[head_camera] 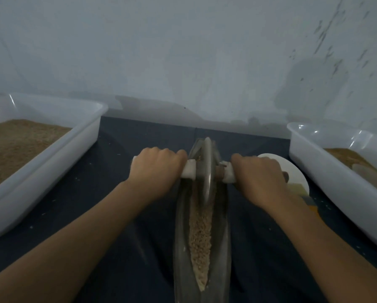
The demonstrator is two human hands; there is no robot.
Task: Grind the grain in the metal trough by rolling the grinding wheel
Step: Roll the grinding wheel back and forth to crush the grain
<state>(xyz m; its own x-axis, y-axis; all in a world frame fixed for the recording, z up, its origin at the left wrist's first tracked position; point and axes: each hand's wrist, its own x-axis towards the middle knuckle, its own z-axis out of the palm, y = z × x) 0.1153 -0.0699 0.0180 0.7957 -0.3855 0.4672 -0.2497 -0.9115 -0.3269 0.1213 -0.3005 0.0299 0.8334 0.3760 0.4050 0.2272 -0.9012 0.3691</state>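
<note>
- The metal trough [201,237], long and boat-shaped, lies on the dark worktop [128,248] and runs from 6 o'clock up toward 12 o'clock through the middle of the view.
- Pale, coarse grain [200,235] fills its narrow groove in the near half.
- The grinding wheel [206,171] stands on edge in the far half of the trough, its rim down in the groove at the far end of the grain.
- An axle passes through the wheel, wrapped in white cloth [188,170] on both sides.
- The left hand [156,171] is clamped around the wrapped axle at 9 o'clock of the wheel, fingers curled over it.
- The right hand [259,176] grips the axle at 3 o'clock of the wheel in the same way.
- A white plastic tub [74,147] holding brown grain sits at 9 o'clock of the trough, well apart from it.
- A second white tub [327,169] with some brown material sits at 3 o'clock.
- A white plate [292,169] lies between the right hand and that tub, partly hidden by the hand.
- A pale wall [183,51] rises behind the worktop.
</note>
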